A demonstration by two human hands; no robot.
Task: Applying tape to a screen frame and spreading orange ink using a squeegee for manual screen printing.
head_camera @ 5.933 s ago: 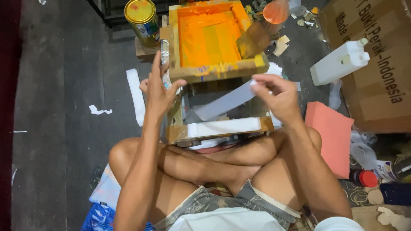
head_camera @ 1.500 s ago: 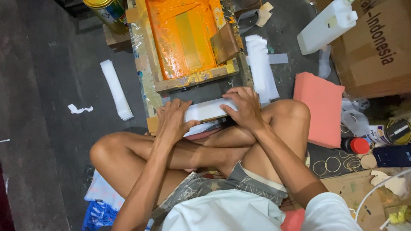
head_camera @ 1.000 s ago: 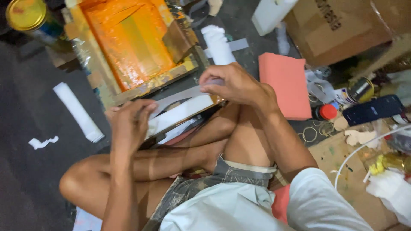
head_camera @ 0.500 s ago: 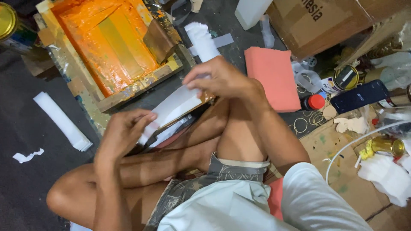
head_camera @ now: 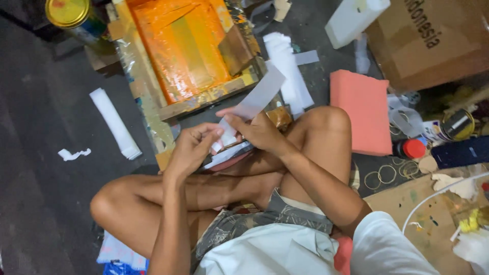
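Long white paper strip (head_camera: 257,97), flat (slightly translucent), angled up-right above crossed legs, lower end pinched.

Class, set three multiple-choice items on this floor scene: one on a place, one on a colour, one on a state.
1. Where does the salmon-pink foam block lie?
A beside the person's right knee
B inside the wooden frame
C on the cardboard box

2. What colour is the ink in the wooden printing frame?
A blue
B orange
C green

3. How is the white paper strip held?
A by both hands
B by nobody
C by one foot

Answers: 1 A, it rests on the floor by that knee. 2 B, the screen is orange. 3 A, left hand and right hand pinch it.
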